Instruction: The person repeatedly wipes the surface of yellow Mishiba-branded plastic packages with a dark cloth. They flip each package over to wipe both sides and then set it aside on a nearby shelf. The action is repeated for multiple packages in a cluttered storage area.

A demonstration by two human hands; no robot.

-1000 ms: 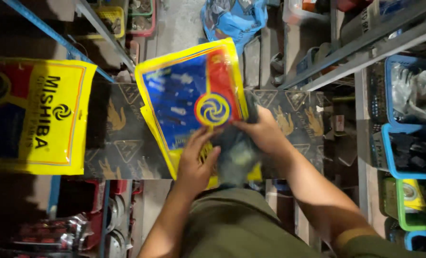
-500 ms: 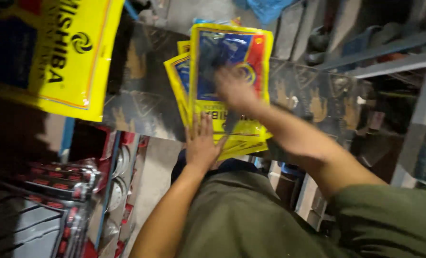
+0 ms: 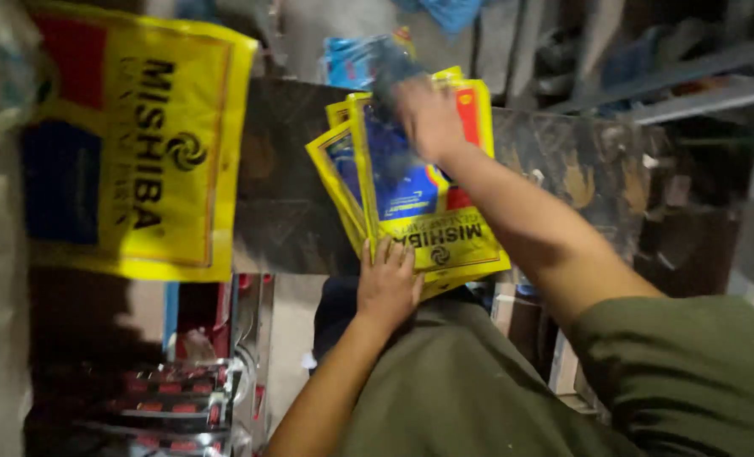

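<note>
Left hand [image 3: 387, 283] was laid flat, fingers spread, on the near edge of a stack of glossy yellow-bordered plastic packets with blue and red panels [image 3: 419, 211]; the stack was pressed down rather than gripped. Right hand [image 3: 428, 114] was held over the far end of the same stack, blurred; something dark and blurred [image 3: 385, 72] was seen at its fingertips, but whether it was grasped could not be told. The stack was placed on a dark, patterned, shiny flat surface [image 3: 292, 211], slightly fanned, with lower packets seen poking out at the left and bottom edges. Packets were flat, rectangular, thin film, with reflective sheen; the top one carried a blue central panel, a red strip at the right and a yellow band at the near end. A larger flat yellow plastic bag with red and blue blocks [image 3: 136, 148] was lying well apart to the left, overhanging the surface edge. Red-and-silver packaged items [image 3: 174, 398] were seen stacked lower left. Grey metal shelving [image 3: 673, 76] was seen upper right, contents too dark to tell. Olive-green sleeve [image 3: 690, 372] was worn on the right arm.
</note>
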